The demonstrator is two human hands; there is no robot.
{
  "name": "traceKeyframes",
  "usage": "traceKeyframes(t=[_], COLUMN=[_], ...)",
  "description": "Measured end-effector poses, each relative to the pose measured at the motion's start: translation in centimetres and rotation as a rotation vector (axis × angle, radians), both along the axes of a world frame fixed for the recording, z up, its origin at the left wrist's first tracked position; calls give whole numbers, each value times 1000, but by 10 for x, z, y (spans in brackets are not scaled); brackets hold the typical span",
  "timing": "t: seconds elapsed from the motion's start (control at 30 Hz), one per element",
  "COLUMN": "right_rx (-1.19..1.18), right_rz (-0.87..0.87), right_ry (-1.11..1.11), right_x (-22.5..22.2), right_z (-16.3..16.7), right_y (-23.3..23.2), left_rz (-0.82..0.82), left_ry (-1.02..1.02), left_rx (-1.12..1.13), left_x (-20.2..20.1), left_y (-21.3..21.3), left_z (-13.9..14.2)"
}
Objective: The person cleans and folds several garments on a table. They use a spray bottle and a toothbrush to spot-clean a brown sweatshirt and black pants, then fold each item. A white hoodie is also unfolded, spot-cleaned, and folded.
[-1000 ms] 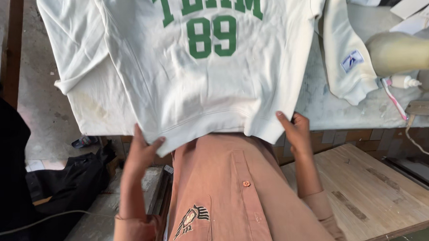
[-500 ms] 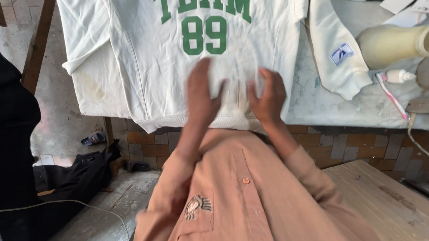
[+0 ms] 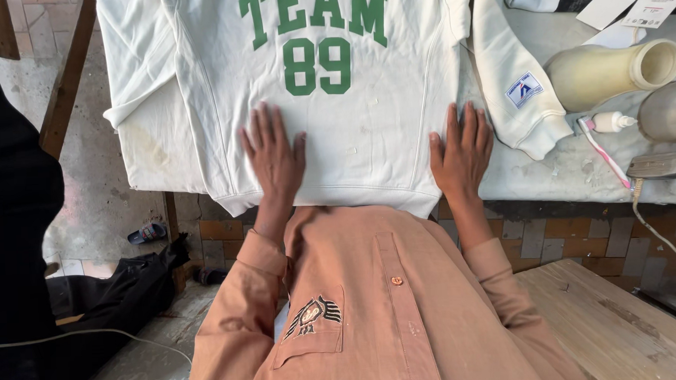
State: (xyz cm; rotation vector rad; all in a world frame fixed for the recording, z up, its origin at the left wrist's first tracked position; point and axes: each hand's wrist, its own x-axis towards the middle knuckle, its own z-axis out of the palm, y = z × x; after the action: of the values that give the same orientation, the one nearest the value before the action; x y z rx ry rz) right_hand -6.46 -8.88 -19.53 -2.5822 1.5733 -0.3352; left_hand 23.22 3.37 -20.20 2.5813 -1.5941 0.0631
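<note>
While both flat, open hands, left hand [image 3: 273,153] and right hand [image 3: 462,150], press the sweatshirt [image 3: 351,129], the padded table [image 3: 577,167] bears it.

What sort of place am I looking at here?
Likely a garment finishing or pressing workshop. Both hands, left and right, lie flat on a white sweatshirt spread over a padded table, with paper tags and a brush alongside.

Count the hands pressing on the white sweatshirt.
2. The left hand lies flat on the white sweatshirt near its hem; the right hand presses its right edge.
</note>
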Motion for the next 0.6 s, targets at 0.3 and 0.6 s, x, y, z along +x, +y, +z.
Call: traceKeyframes(t=[0.3,0.6], right_rx=[20,-5], right_rz=[-110,-204], right_ry=[-146,-378], right_x=[-36,-84], right_z=[-5,11], right_y=[40,15], left_rz=[-395,-415], left_ry=[386,452], left_rx=[-251,-103], left_x=[-64,-53], left_y=[2,-24], left_z=[-1,8])
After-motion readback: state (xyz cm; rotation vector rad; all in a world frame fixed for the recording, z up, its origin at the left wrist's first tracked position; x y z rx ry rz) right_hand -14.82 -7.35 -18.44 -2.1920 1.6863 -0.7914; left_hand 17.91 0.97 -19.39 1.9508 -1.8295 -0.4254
